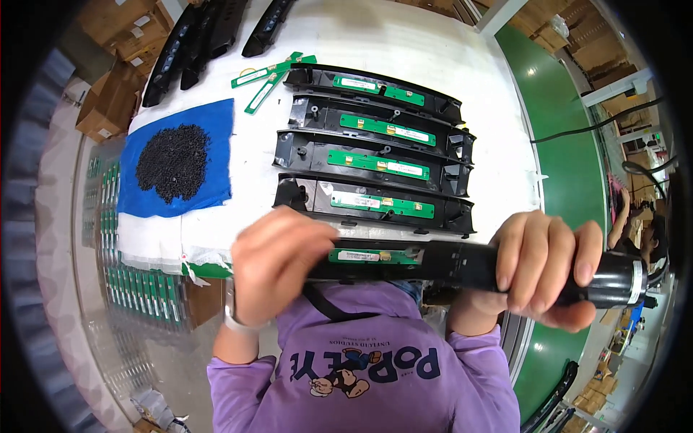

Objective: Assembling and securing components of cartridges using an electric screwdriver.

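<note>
My right hand [538,263] is wrapped around a black, barrel-shaped electric screwdriver [613,281]. It lies sideways, pointing left across the nearest black plastic housing. A green circuit board [372,256] with a white label sits in that housing, partly covered by the tool's front end. Over the housing's left end is my left hand [278,260], its fingers curled together and slightly blurred; whatever they pinch is hidden. Just beyond, several similar black housings [285,191] lie in a row, each with a green board inside.
A heap of small black screws [173,162] rests on a blue cloth [220,126] at the left. Loose green boards [263,94] and more black housings [170,61] lie farther back on the white-covered table [498,108]. Clear trays of boards [144,289] stand at the lower left.
</note>
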Motion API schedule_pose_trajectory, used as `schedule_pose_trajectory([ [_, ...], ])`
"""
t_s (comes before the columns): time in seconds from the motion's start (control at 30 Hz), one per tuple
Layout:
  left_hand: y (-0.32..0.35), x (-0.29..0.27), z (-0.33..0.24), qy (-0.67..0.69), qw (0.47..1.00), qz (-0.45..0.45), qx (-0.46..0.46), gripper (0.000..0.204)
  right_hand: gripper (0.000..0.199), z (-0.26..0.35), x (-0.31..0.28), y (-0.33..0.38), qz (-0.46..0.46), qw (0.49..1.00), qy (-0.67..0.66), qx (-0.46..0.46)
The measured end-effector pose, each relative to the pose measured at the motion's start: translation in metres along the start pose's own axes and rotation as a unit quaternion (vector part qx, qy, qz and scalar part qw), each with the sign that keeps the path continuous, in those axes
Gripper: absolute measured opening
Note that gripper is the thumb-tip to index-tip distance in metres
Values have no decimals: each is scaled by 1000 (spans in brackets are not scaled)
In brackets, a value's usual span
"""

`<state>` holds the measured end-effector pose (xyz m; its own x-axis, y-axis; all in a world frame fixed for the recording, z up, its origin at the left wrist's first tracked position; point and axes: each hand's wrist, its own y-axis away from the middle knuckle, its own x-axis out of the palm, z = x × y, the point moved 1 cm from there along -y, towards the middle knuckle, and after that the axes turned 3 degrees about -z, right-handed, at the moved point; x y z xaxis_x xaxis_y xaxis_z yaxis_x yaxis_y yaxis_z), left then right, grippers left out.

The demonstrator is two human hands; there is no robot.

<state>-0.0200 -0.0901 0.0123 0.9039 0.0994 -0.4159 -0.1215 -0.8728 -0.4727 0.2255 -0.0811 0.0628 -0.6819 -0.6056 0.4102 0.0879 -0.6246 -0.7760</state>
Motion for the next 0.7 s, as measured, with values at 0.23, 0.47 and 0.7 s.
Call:
schedule_pose_trajectory([
  [0.23,26,7,-18,82,991,85,65,16,33,-3,22,15,29,997,-74,-13],
  [0.47,44,10,-12,156,982,107,26,17,32,-3,27,27,38,996,-79,24],
  [0.7,70,18,-9,185,979,69,-57,16,29,-4,40,26,117,983,-102,98],
])
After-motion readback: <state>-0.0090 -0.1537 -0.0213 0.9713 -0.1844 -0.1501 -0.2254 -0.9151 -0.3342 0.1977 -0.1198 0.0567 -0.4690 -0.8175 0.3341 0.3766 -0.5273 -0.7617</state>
